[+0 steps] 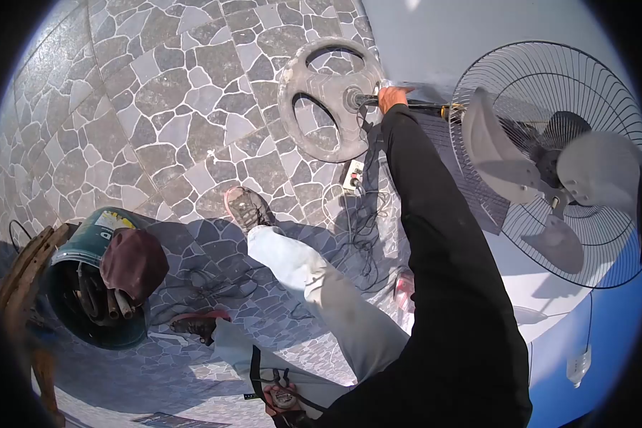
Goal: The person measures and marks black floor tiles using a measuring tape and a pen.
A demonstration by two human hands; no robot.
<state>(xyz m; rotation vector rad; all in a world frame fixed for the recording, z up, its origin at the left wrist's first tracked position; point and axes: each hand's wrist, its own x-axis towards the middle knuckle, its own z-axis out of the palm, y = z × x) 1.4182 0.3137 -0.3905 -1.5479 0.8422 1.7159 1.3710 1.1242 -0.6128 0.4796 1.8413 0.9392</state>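
My right hand (392, 98), at the end of a long black sleeve, is closed around the dark pole of a stand fan (424, 107), close to its base. The dusty round base (321, 144) with large cut-outs stands tilted toward me. To the right is the fan's open wire guard (521, 50) with grey blades (496, 146) inside. Low in view, my left hand (272, 408) is closed beside my leg, on a dark two-pronged tool (279, 378), partly hidden. A dark strap hangs there too.
A white power strip (352, 177) with tangled dark cords (364, 244) lies on the stone-patterned floor (185, 85). At left stands a green bucket (85, 246) holding pipe-like pieces, a maroon cloth (134, 264) over its rim. Wood pieces (32, 264) lean beside it.
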